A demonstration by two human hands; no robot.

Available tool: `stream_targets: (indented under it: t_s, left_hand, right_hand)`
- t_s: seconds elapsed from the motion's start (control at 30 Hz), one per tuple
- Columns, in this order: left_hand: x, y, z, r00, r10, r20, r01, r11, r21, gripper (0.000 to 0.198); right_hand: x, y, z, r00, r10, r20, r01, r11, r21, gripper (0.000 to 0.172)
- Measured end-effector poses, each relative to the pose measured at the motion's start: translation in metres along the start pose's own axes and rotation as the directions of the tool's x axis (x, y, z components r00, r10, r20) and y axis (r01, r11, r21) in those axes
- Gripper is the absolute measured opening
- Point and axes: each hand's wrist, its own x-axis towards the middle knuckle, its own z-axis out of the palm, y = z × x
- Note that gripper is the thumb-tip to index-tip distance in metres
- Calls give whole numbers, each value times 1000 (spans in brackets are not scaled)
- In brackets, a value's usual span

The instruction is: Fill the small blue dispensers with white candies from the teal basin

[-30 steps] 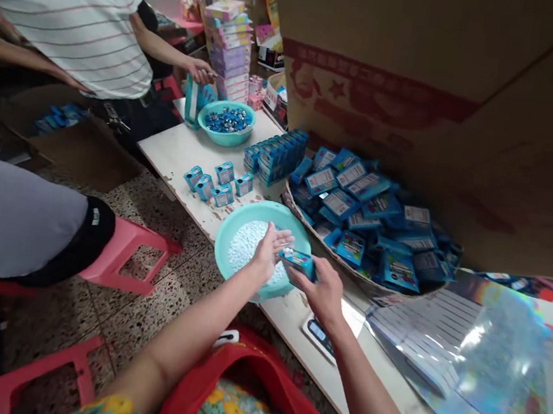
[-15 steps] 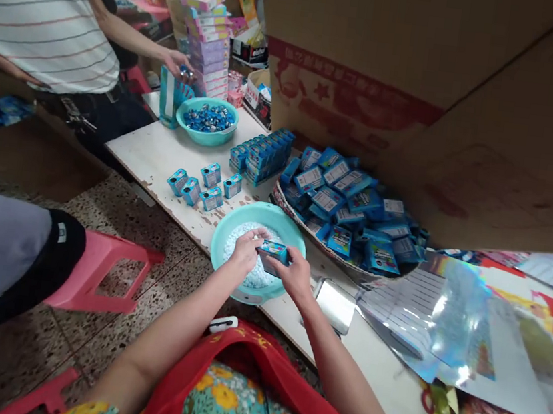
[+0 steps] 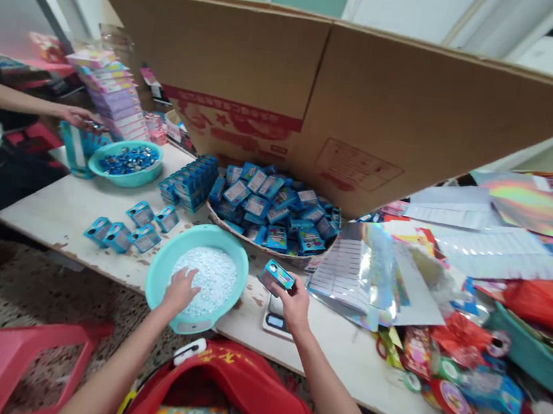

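The person's left hand lies palm down inside a teal bowl at the near table edge, its fingertips sunk in white pellets; whether they pinch any cannot be told. The bowl overhangs the edge slightly, so a heavy press could probably tip it and spill pellets onto the floor. To its right, the right hand pinches a small blue box between thumb and fingers. The hold looks shallow and could let the tilted box slip. The box juts up and to the left of the knuckles, above the bare table between the bowl and a small scale. Farther back sits a wicker tray heaped with similar boxes. Beyond it stands a large cardboard sheet, and far left, another person's hand reaches beside a second teal bowl.
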Motion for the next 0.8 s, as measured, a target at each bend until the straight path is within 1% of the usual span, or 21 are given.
stream_targets:
  t_s: [0.03,0.1,0.13,0.2,0.23,0.3,0.37,0.4,0.53,0.63,0.7,0.73,0.8]
  left_hand:
    - [-1,-15,2,996,53,76,-56,997,43,43]
    - [-2,-36,1,980,102,170,-117,990,78,46]
    - [-3,-42,-2,976,95,194,-112,991,79,48]
    - [-7,-45,-12,979,33,201,-47,997,69,51]
    - [-10,-43,-17,982,-2,189,-9,998,59,52]
    - [-20,-37,-26,989,-57,138,50,997,51,53]
    - [-35,-33,-33,993,-99,63,95,994,56,52]
    - [-43,-32,-35,992,-123,26,122,991,59,52]
    - [-72,-36,-40,971,-226,-82,226,974,-3,49]
    - [-79,-40,-40,955,-263,-133,259,965,-51,47]
    - [-78,-37,-39,957,-258,-132,254,966,-47,47]
    - [-76,-34,-39,966,-231,-117,229,973,-31,46]
    - [-72,-26,-38,988,-111,-109,117,992,49,48]
  right_hand:
    - [4,10,-15,999,-14,-37,13,999,-46,51]
    - [12,30,-38,997,-56,-60,49,991,-124,49]
    - [15,40,-47,996,-73,-55,64,986,-153,48]
    - [16,58,-59,996,-79,-38,71,980,-186,47]
    - [16,66,-64,997,-67,-35,59,981,-187,49]
    - [10,78,-74,998,-39,-46,29,980,-195,60]
    - [1,87,-88,997,-11,-81,-7,976,-218,73]
    - [-5,91,-97,994,8,-112,-34,972,-234,75]
    - [-29,110,-141,958,94,-271,-174,941,-290,63]
    - [-43,123,-168,929,127,-347,-244,917,-317,61]
    - [-49,130,-178,916,146,-375,-278,903,-328,61]
    - [-51,132,-181,910,155,-385,-293,897,-331,61]
    - [-54,135,-182,900,169,-401,-315,889,-333,61]
